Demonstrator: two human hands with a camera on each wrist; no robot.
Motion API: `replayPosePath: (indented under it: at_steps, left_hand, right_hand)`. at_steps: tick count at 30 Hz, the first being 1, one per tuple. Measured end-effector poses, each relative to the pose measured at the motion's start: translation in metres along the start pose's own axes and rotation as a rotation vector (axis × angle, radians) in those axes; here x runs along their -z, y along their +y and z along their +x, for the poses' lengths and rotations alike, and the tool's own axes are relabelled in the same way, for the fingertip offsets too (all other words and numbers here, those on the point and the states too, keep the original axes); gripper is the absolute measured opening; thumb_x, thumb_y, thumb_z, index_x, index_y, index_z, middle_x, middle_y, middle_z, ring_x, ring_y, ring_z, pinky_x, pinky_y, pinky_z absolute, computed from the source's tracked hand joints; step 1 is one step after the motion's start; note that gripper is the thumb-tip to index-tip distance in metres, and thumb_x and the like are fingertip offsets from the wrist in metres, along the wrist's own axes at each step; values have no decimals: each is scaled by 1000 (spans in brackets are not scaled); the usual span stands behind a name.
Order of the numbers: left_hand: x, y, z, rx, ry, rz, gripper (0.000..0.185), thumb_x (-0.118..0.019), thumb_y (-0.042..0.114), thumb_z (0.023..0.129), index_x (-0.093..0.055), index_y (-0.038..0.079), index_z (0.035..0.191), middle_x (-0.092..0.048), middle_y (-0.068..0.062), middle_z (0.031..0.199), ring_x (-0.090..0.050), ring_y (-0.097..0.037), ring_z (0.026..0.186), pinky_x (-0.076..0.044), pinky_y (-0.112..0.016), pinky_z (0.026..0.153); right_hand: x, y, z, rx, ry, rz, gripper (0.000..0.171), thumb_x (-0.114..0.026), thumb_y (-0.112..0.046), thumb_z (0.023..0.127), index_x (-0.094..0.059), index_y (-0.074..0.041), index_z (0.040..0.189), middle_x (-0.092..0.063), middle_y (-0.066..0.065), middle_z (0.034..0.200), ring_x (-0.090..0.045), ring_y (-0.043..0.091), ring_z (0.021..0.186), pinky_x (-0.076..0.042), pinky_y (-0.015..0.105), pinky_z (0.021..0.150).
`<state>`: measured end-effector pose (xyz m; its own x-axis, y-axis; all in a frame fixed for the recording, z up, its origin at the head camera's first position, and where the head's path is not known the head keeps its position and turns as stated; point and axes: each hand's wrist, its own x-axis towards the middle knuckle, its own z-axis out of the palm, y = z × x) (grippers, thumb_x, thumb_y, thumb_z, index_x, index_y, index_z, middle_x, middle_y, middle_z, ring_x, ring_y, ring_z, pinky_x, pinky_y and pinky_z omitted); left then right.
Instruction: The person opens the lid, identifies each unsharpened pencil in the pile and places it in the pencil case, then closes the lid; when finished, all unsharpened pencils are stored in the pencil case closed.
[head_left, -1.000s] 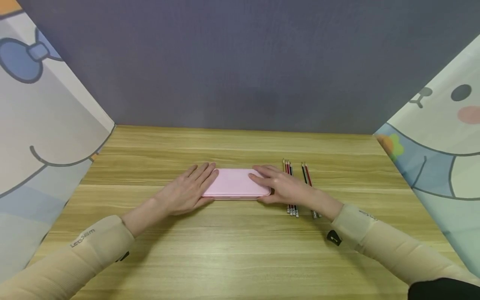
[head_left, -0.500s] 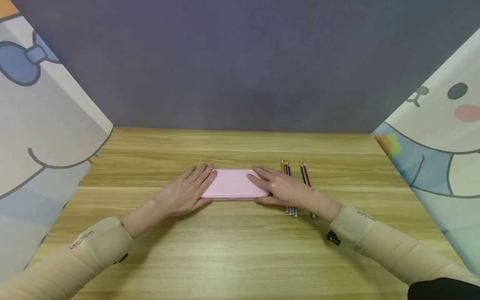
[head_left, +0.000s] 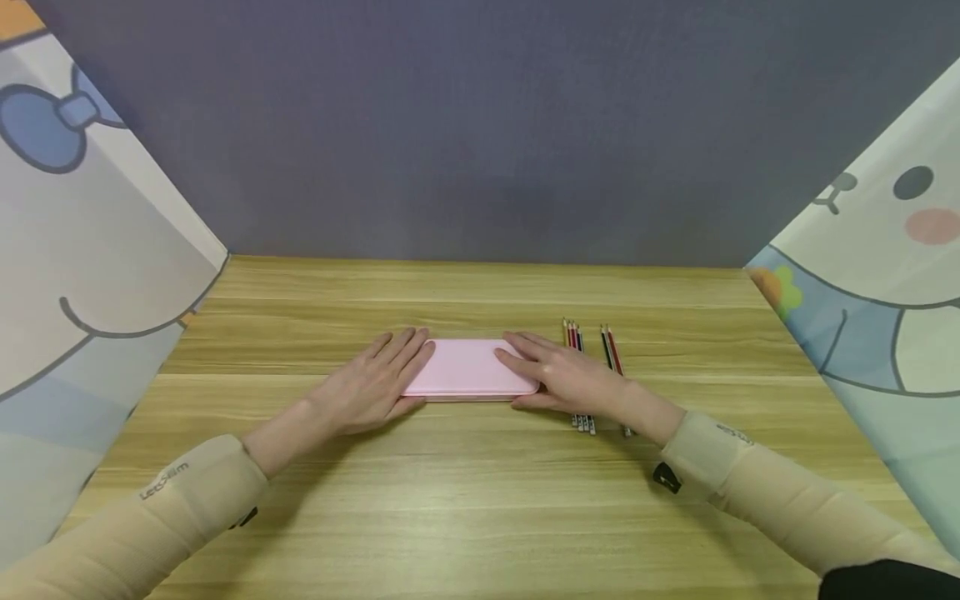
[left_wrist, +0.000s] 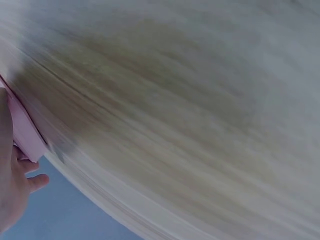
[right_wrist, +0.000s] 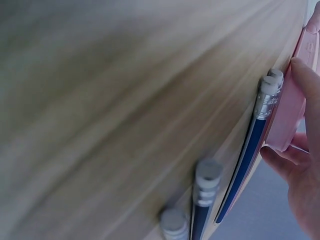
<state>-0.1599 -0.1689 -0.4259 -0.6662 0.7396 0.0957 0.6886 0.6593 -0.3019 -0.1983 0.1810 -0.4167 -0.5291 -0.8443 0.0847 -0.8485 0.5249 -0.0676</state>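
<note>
A pink pencil case (head_left: 468,367) with rounded corners lies closed on the wooden table, long side facing me. My left hand (head_left: 375,379) holds its left end, the thumb along the front edge and the fingers reaching over to the back. At the right end my right hand (head_left: 566,375) grips the case, thumb at the front side and fingers on the lid and back corner. In the right wrist view the end of the case (right_wrist: 287,115) shows between thumb and fingers. The left wrist view catches only a pink corner (left_wrist: 25,130) beside the left hand (left_wrist: 15,185).
Two small groups of pencils lie right of the case, partly under the right forearm: one group (head_left: 580,421) close to the hand, the other (head_left: 612,346) farther right. Their eraser ends (right_wrist: 207,175) point toward me. A grey wall (head_left: 480,125) stands behind the table (head_left: 450,517).
</note>
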Motion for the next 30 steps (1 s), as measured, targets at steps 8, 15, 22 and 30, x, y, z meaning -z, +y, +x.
replayPosePath:
  at_steps: [8,15,22,30]
  left_hand:
    - [4,4,2,7,-13,-19,81,-48,56,104,-30,1,160,-37,-22,165,-42,-36,151,-39,-52,121]
    - [5,4,-1,14,-47,-12,82,-47,57,104,-28,0,160,-34,-22,166,-41,-36,152,-39,-52,122]
    - [6,2,0,14,-30,-16,82,-49,56,103,-29,1,160,-35,-22,165,-41,-36,151,-40,-53,121]
    - [7,3,1,29,-35,-41,83,-47,59,103,-27,3,161,-34,-21,166,-40,-36,152,-39,-54,121]
  right_hand:
    - [0,-1,-4,4,32,31,76,-69,-51,96,-44,-12,156,-43,24,160,-50,41,144,-52,54,108]
    - [-3,-1,0,-6,20,49,77,-68,-53,96,-42,-15,157,-41,21,162,-48,39,146,-51,52,110]
    - [-2,0,1,-18,44,68,78,-72,-51,93,-45,-15,156,-43,22,161,-50,39,145,-52,53,108]
    - [-2,1,0,-32,25,69,76,-70,-53,95,-44,-17,157,-42,19,162,-48,37,146,-51,51,110]
